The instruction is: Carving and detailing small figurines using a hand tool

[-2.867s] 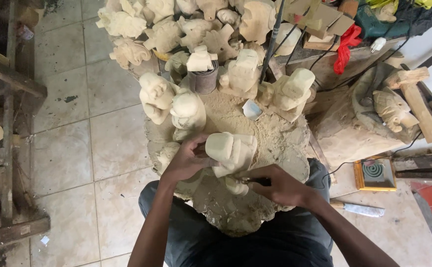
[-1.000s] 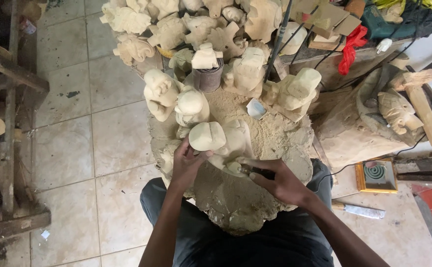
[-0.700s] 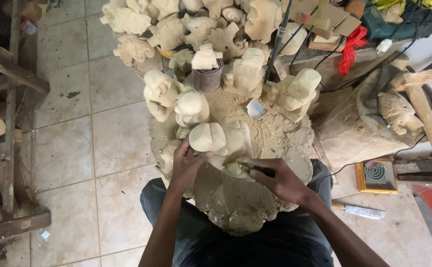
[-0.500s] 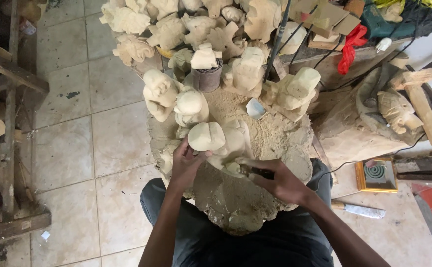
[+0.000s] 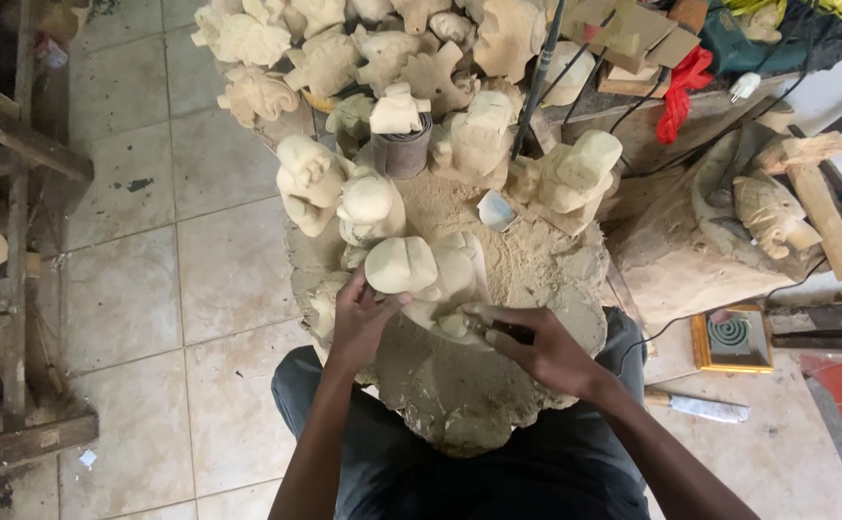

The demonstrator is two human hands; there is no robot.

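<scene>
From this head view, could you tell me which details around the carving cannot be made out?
- Tool tip in the right hand: hidden by fingers.
- Carving underside: covered by the left hand.
- Mallet handle: cut off by the right edge.

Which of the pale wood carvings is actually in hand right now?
The round-headed carving at the stump's near edge: left hand steadies it and right hand works its base. The others stand untouched behind.

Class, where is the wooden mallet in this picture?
In the head view the mallet lies at the far right, beside a carved figure on the block there, beyond the right hand.
</scene>
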